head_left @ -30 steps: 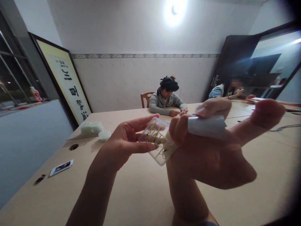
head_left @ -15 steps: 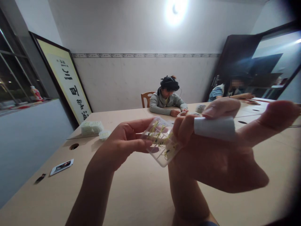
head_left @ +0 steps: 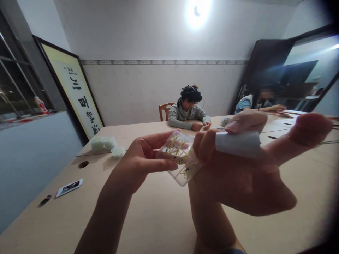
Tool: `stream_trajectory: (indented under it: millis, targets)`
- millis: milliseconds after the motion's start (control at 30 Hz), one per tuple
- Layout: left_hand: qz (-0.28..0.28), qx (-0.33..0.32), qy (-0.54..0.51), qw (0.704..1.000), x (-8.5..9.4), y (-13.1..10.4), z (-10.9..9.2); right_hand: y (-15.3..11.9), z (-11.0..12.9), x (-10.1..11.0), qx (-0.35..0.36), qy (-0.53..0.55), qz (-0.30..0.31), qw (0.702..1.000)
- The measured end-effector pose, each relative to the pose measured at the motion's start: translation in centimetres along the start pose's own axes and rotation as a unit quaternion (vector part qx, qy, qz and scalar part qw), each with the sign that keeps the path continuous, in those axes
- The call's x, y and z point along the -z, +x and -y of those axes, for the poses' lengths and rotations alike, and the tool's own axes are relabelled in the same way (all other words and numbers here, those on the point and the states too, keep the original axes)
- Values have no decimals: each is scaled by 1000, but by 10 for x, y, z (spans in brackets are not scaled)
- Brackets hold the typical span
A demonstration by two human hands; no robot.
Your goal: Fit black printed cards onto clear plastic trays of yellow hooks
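Observation:
In front of me is a flat clear plastic compartment box (head_left: 182,180), tilted, with loops of yellow-green line and small dark bits inside its sections. My left hand (head_left: 144,157) grips its left side, thumb on the near face and fingers behind. My right hand (head_left: 238,180) is at the box's right edge, its curled fingers overlapping that corner; whether they press on it I cannot tell. Between the fingers of my right hand is a whitish, slightly shiny strip (head_left: 238,144), while one finger sticks out to the right.
Stacked clear boxes (head_left: 103,144) and a single clear box (head_left: 118,152) stand at the table's left. Nearer lie a picture card (head_left: 69,187) and a small dark piece (head_left: 45,201), by a round table hole (head_left: 83,164). Two people sit across the table (head_left: 156,218).
My right hand and the strip have shifted slightly left. The box has moved a little left with my left hand, whose thumb reaches further across it.

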State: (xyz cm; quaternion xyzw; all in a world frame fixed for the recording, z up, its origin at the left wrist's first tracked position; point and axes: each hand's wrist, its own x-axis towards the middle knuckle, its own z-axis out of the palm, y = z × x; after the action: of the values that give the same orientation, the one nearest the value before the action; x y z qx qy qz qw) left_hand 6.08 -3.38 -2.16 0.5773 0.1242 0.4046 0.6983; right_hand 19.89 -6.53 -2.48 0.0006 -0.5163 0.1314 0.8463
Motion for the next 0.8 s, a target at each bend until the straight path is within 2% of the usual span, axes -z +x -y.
stream_trajectory:
  millis: [133, 167, 200, 267, 400, 567, 667, 800]
  targets:
    - [30, 1, 26, 999, 2, -3, -5, 2, -5, 1, 92, 21, 24, 995]
    - [40, 3, 32, 999, 3, -4, -6, 2, -4, 1, 65, 23, 19, 997]
    - [48, 3, 39, 998, 4, -5, -7, 2, -2, 1, 8, 21, 9, 1000]
    - [49, 1, 56, 997, 5, -5, -7, 1, 4, 1, -34, 33, -8, 999]
    - [11, 4, 89, 996, 6, -3, -4, 1, 8, -1, -19, 43, 15, 999]
    - [-33, 23, 105, 994, 5, -2, -4, 1, 8, -3, -18, 34, 2, 999]
    - [-21, 26, 109, 993, 5, -1, -6, 0, 8, -2, -8, 49, 15, 999]
    - [-4, 39, 97, 994, 9, 0, -9, 0, -1, 1, -25, 22, -3, 999]
